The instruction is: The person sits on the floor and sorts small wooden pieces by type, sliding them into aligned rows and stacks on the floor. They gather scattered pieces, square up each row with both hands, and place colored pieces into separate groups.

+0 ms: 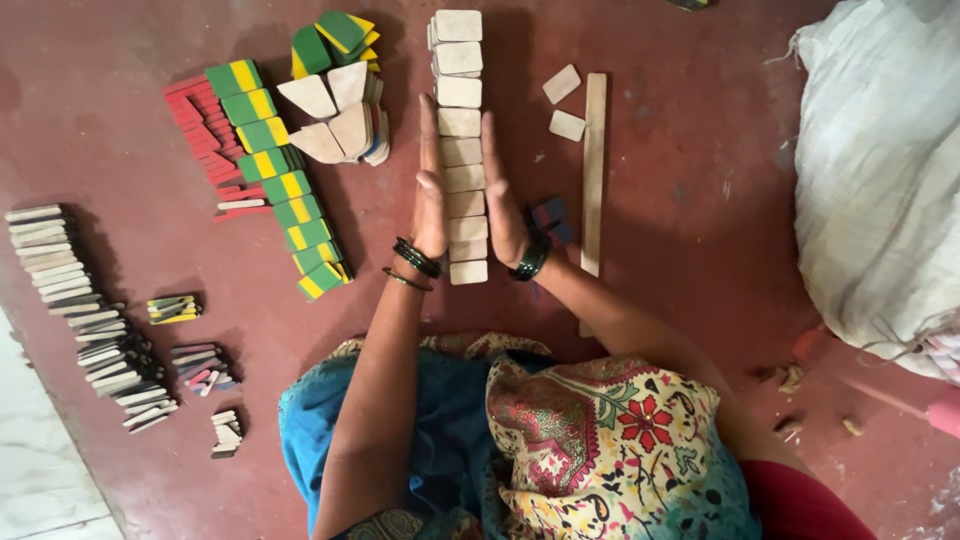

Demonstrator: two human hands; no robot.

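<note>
A long row of plain pale wooden tiles (459, 92) runs away from me on the red floor. My left hand (429, 190) lies flat, on edge, against the row's left side. Against the right side my right hand (500, 195) presses the same way. Both hands have straight fingers and squeeze the near half of the row between the palms. Dark bangles sit on both wrists.
A row of green and yellow tiles (280, 180) lies to the left, with red sticks (205, 130) beyond it. Pale wedge-shaped pieces (335, 115) sit nearby. A long wooden strip (594, 170) lies right. White sack (880, 170) at far right. Stacked sticks (75, 300) line the left edge.
</note>
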